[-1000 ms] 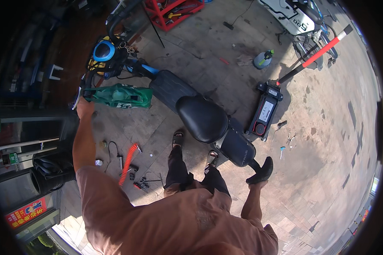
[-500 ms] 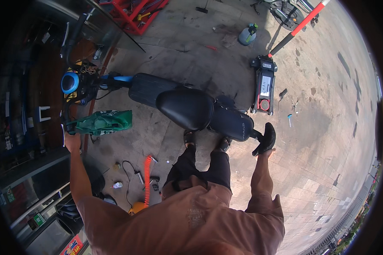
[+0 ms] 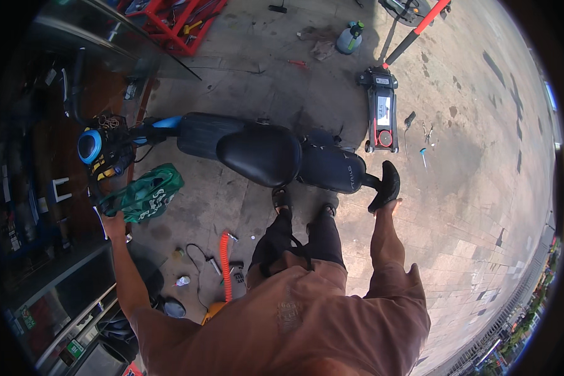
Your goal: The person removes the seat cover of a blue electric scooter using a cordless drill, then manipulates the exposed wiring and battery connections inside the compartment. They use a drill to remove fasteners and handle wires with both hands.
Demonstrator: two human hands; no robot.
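My left hand [image 3: 111, 222] grips the near end of the scooter's handlebar [image 3: 94, 191], where a green bag [image 3: 150, 194] hangs. The scooter has a blue-rimmed front unit [image 3: 89, 147], a black seat [image 3: 257, 156] and a black rear pad [image 3: 329, 169], and lies crosswise in front of my legs. At its rear, my right hand [image 3: 390, 207] is closed on the underside of the curved black backrest [image 3: 387, 182], its fingers partly hidden by it. My sandalled feet stand just on the near side of the scooter.
Beyond the scooter are a floor jack [image 3: 379, 113], a spray bottle [image 3: 349, 39] and a red tool cart [image 3: 178, 25]. A coiled orange hose [image 3: 225, 266] and small tools lie by my legs. A glass storefront [image 3: 56, 276] borders the left; scattered tools [image 3: 423, 153] lie right of the jack.
The scooter has shifted left in the view and turned from slanting to nearly crosswise, both my hands staying on it. The bag has swung. The jack and hose appear shifted as the view moves.
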